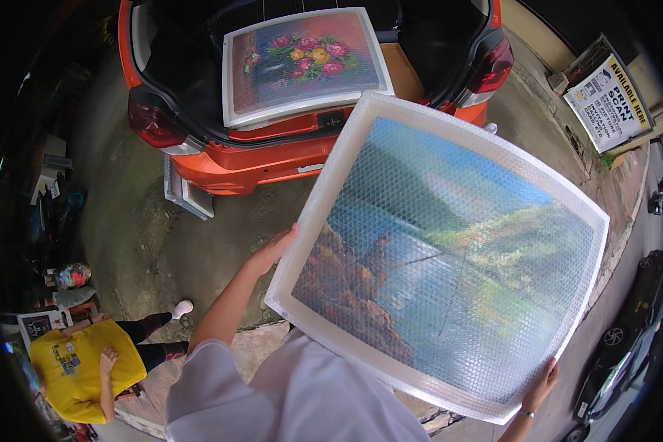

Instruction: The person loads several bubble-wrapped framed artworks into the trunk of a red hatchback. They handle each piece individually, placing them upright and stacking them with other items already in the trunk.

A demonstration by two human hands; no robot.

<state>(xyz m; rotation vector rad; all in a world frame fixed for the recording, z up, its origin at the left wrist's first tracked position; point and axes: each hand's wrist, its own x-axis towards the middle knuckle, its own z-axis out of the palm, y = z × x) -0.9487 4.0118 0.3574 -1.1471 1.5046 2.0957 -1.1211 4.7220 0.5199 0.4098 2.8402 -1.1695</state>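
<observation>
I hold a large bubble-wrapped landscape painting [449,250] flat in front of me, showing water, rocks and green hills. My left hand [272,249] grips its left edge. My right hand [541,383] grips its lower right edge. Ahead stands an orange car [272,158] with its boot open. A second bubble-wrapped painting of flowers [302,62] lies tilted in the boot, resting on the sill.
A person in a yellow shirt [85,368] crouches at the lower left on the concrete ground. A flat grey panel [188,195] leans by the car's bumper. A printed sign [608,92] stands at the upper right, with dark parked cars [626,353] along the right edge.
</observation>
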